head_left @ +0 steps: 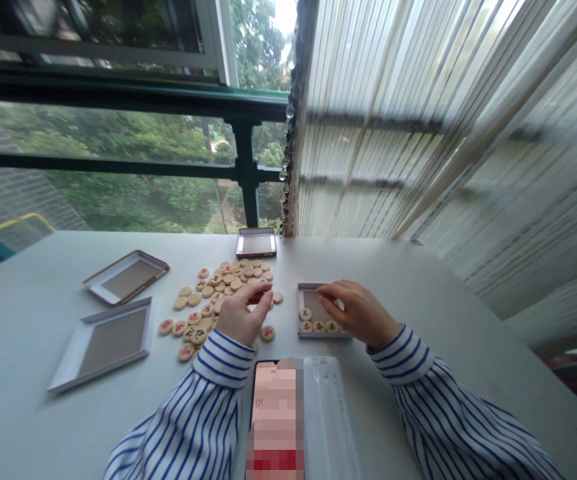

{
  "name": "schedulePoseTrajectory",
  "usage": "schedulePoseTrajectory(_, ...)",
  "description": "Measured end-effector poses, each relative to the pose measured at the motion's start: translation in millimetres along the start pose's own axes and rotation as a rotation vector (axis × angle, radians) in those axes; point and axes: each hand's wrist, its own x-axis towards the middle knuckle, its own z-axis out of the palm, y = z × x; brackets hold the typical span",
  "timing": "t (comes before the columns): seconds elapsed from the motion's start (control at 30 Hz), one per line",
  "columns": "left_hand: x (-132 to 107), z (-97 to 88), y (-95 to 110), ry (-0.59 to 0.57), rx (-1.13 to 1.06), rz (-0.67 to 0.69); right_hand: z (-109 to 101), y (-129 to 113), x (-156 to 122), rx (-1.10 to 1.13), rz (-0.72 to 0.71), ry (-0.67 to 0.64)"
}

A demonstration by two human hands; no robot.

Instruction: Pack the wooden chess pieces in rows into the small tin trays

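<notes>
My left hand (242,316) hovers over the right side of a loose pile of round wooden Chinese chess pieces (218,297), thumb and forefinger brought together. Whether a piece sits in that pinch is not visible. Over the right part of a shallow open box (300,308) is my right hand (361,310), its fingers bent and closed; what they hold, if anything, is hidden. A row of pieces with black characters (319,327) lies along the box's near side, with one more piece (305,314) above the row's left end. My right hand covers the row's right end.
Two shallow open trays, one brown-edged (162,268) and one white (88,321), lie at the left. Another small box (256,253) stands at the far edge. A phone (268,387) and a translucent white case (325,407) lie in front. Behind the white table (433,293) are windows and a string curtain.
</notes>
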Motion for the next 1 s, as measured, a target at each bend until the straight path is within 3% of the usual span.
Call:
schedulePoseTrajectory(0.23,3,-22.3,0,-0.028,0.117,0.026,2,-1,-29,0.123,0.087,0.159)
schedulePoseTrajectory(0.53,-3,-47.4,-24,0.091,0.216,0.080,20,11,-43,0.156,0.093,0.357)
schedulePoseTrajectory(1.0,-6,-64.3,-30,0.181,0.309,-0.006,26,12,-49,0.090,0.036,0.296)
